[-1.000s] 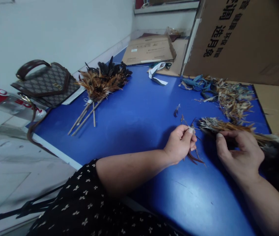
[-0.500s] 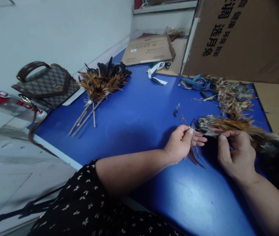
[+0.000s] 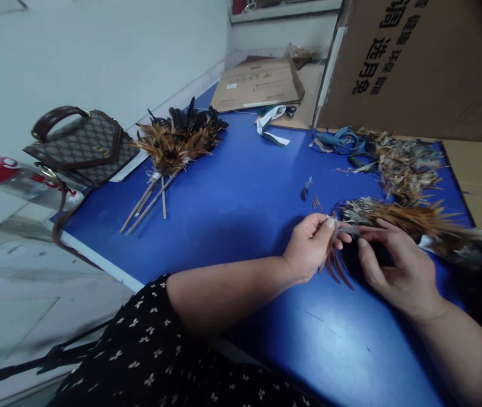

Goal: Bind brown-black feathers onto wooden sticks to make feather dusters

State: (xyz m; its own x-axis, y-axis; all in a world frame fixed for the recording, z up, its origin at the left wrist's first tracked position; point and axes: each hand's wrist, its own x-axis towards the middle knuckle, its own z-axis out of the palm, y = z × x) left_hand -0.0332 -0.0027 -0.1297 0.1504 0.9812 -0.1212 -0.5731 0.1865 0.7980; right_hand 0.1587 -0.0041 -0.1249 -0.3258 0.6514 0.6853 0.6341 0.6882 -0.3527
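Head view, the only one. The left hand (image 3: 311, 249) is closed in a pinch, thumb against forefinger, on a small bunch of feathers (image 3: 335, 267). It grips them at the quill ends, so the tips hang down & fan out just over the blue table (image 3: 241, 192), w/ the stems kept even at the top.

The right hand (image 3: 397, 265) sits just beside it, fingers half curled, forefinger & thumb reaching to the same quill ends. Whether they grip a feather or only touch it I cannot tell, since the fingertips overlap there.

Right behind both hands lies a long heap of feathers (image 3: 397, 213), brown & speckled, close enough to pick from w/o moving the arm. Further back is a pile of scraps (image 3: 408, 164) w/ blue strips (image 3: 338, 140), pushed against a big cardboard box (image 3: 414, 68), i.e. out of the way. A stray feather (image 3: 306, 189) lies apart.

At far left, feather bundles on sticks (image 3: 173, 144) lie side by side, sticks toward the person. They are near a handbag (image 3: 82, 146) and a bottle (image 3: 16, 178) at the table edge.
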